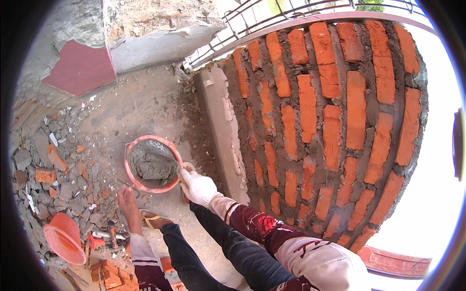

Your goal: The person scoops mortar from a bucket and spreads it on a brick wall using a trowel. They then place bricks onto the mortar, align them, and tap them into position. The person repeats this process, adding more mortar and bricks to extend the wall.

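My right hand [196, 186], in a white knit glove, grips the handle of a trowel [162, 158], whose blade lies in grey mortar inside a round red-rimmed bucket [130, 167] on the dusty floor. The glove is at the bucket's right rim. My bare left hand [127, 203] hangs just below and left of the bucket, fingers loosely bent with nothing visible in them. To my right stands a wall of red bricks [355, 109] with rough grey mortar joints, along a pale plastered edge [216, 104].
Rubble [63, 179] covers the left floor, with a tipped orange bucket [63, 235], a hammer [113, 235] and bricks [109, 276]. A broken-plastered wall [77, 68] rises at top left. Metal railing [233, 29] runs behind the brick wall. My sandaled feet [155, 218] are below the mortar bucket.
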Available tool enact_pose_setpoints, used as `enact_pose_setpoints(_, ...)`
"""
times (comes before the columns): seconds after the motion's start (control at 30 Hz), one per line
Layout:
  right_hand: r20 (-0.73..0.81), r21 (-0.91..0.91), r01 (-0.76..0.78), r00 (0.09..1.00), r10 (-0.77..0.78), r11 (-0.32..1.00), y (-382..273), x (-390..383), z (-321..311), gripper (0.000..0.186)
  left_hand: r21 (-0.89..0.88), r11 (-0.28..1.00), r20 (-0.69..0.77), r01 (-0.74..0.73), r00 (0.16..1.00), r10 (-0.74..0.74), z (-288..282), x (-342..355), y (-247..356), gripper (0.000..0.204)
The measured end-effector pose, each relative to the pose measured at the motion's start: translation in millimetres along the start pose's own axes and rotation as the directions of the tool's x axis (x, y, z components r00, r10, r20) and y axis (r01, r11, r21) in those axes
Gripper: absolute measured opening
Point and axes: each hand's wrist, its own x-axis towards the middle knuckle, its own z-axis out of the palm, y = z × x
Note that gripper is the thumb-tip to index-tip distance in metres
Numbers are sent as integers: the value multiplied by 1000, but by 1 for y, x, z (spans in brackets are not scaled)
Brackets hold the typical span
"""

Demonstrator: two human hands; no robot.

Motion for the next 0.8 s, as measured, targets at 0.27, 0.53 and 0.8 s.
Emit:
enact_pose_setpoints(0.27, 346, 79, -65, 938, 34, 995, -5, 60, 76, 33, -166, 941, -12, 296, 953, -302, -117, -259, -77, 12)
enact_pose_setpoints(0.53, 24, -158, -94, 995, 99, 983, 34, 6, 28, 32, 362, 882, 301, 301, 858, -416, -97, -363, -23, 85)
enact_pose_setpoints(0.8, 246, -7, -114, 963, 112, 993, -9, 73, 74, 31, 461, 872, 351, 166, 868, -351, -74, -347, 8, 84)
